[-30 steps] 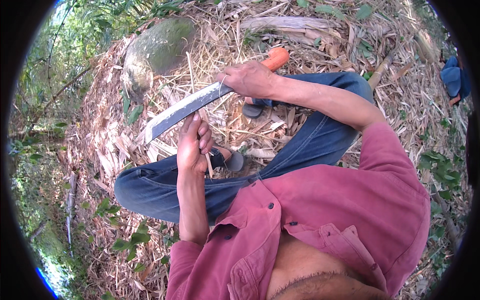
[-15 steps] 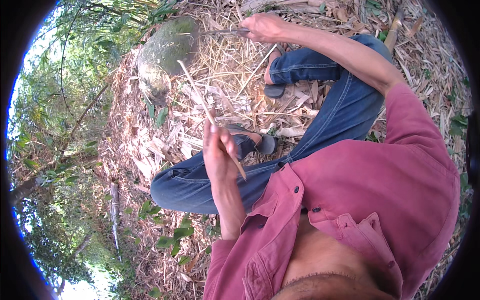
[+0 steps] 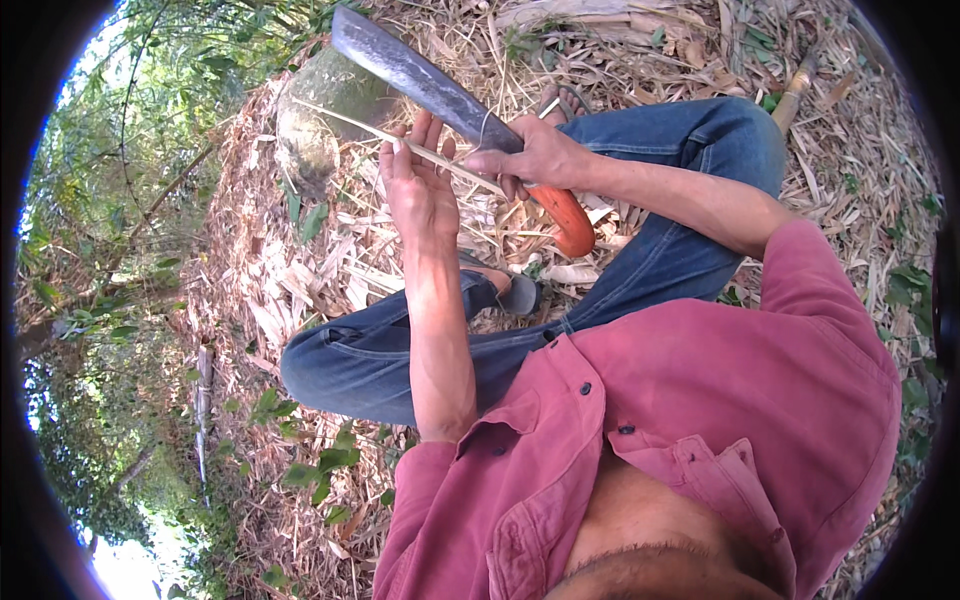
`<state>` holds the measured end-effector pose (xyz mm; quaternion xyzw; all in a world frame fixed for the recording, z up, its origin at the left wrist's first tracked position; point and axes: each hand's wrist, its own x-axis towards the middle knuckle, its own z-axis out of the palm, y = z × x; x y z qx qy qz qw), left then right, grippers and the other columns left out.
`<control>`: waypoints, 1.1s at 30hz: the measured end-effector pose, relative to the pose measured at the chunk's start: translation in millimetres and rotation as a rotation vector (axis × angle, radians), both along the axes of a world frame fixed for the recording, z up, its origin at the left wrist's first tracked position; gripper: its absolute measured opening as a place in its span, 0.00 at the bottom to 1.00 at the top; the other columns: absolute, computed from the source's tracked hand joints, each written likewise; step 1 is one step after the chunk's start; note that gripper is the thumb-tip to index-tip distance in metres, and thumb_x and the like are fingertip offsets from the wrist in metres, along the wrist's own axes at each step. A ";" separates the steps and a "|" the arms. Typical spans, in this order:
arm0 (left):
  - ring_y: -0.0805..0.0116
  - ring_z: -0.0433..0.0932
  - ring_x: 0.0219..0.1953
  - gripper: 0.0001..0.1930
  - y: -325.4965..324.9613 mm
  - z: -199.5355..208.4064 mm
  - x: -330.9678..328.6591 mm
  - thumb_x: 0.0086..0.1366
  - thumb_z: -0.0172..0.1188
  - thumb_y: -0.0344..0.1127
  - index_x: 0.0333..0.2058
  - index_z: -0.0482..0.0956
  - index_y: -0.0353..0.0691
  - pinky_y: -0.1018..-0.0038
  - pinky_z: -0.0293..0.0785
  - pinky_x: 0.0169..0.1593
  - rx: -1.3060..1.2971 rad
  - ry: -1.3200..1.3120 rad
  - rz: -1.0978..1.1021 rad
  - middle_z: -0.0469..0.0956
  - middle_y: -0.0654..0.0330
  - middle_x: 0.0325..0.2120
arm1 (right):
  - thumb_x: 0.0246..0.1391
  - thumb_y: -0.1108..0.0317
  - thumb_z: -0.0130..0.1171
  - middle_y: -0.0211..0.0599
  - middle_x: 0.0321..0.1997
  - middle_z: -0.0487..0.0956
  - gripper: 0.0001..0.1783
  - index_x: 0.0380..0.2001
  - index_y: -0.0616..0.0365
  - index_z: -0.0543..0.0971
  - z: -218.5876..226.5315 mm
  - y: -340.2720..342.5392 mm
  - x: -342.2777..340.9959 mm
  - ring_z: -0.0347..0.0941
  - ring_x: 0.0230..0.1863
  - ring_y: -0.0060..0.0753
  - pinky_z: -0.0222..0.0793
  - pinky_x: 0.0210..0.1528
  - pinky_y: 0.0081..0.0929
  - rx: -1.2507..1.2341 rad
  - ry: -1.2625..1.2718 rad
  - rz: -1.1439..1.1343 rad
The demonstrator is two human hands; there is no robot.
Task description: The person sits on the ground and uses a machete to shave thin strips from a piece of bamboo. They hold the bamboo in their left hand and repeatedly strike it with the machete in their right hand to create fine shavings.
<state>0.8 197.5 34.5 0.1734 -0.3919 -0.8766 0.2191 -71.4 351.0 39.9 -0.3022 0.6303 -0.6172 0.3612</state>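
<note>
My left hand (image 3: 418, 190) is held palm up, pinching a thin pale stick (image 3: 350, 121) between thumb and fingers. The stick slants from above the mossy stone down to the fingers of my right hand (image 3: 545, 155). That hand is wrapped round a machete at the top of its orange handle (image 3: 565, 218). The broad dark machete blade (image 3: 420, 82) points away to the far left, its flat side showing. Just beyond the stick, the blade runs at a slant over the stone's edge. Whether my right fingers also touch the stick's near end, I cannot tell.
A rounded mossy stone (image 3: 335, 95) sits on the ground beyond my hands. Dry leaf litter and shavings (image 3: 340, 240) cover the ground around my bent legs in jeans (image 3: 690, 190). A bamboo pole (image 3: 795, 90) lies at the far right; green plants (image 3: 325, 470) grow at left.
My right hand has come nearer and left with the machete, bringing its blade and handle into plain sight beside the stick. My left hand has moved farther away and turned its palm up.
</note>
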 end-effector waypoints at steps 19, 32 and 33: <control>0.61 0.71 0.48 0.16 -102.7 58.5 40.0 0.68 0.45 0.43 0.48 0.73 0.42 0.62 0.66 0.52 -1.994 -0.324 0.236 0.73 0.54 0.44 | 0.49 0.62 0.63 0.27 0.13 0.70 0.13 0.25 0.63 0.76 6.0 13.0 -25.8 0.66 0.15 0.16 0.64 0.17 0.20 0.020 0.056 -0.040; 0.59 0.76 0.24 0.08 -127.1 54.5 60.8 0.64 0.51 0.35 0.39 0.75 0.41 0.65 0.69 0.29 -1.963 -0.543 -0.315 0.76 0.50 0.26 | 0.57 0.40 0.45 0.27 0.13 0.73 0.28 0.30 0.54 0.80 12.8 23.4 -78.6 0.71 0.16 0.23 0.68 0.21 0.32 0.334 0.754 -0.395; 0.59 0.76 0.23 0.08 -124.6 52.6 61.5 0.65 0.51 0.35 0.39 0.75 0.41 0.65 0.69 0.29 -1.903 -0.615 -0.278 0.76 0.50 0.24 | 0.57 0.41 0.45 0.28 0.14 0.73 0.27 0.30 0.54 0.80 17.2 26.1 -79.9 0.72 0.17 0.25 0.68 0.22 0.32 0.351 0.824 -0.434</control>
